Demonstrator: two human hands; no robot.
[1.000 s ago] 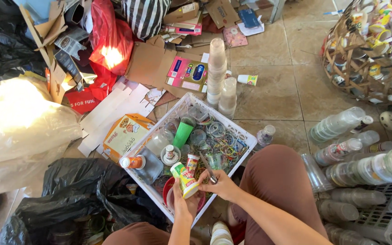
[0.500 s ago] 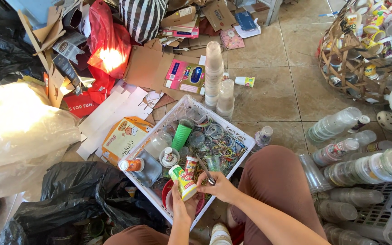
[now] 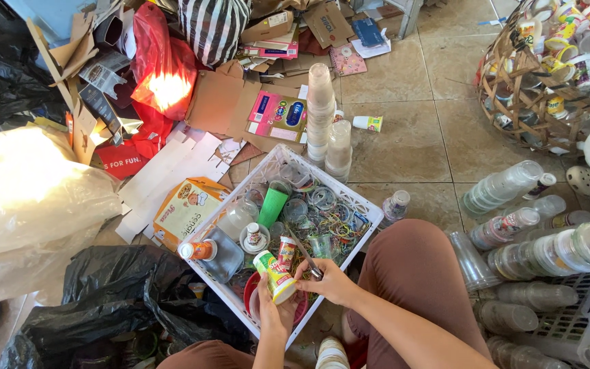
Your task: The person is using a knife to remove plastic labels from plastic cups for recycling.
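Bottom centre of the frame: left hand (image 3: 272, 311) grips a small yellow-green printed cup (image 3: 274, 275), fingers clamped round its lower body, cup tilted over the near edge of the white plastic crate (image 3: 370, 213). Right hand (image 3: 332, 281) sits just beside it, fingers closed on a thin blade-like tool (image 3: 305, 254) that points up-left toward the cup's rim. Cup looks light, thin-walled, likely to dent under a hard squeeze; the label may be slick, so the body below the rim seems the safest hold.

Middle of the frame: the crate holds a green cup (image 3: 273, 205), an orange-capped bottle (image 3: 198, 250), clear lids and tangled bands.

Further up: stacked clear cups (image 3: 320, 113) stand on the tiled floor (image 3: 404, 143). Flattened cardboard (image 3: 216, 102) and a red bag (image 3: 162, 68) lie upper left; a woven basket (image 3: 513, 96) of cups sits upper right
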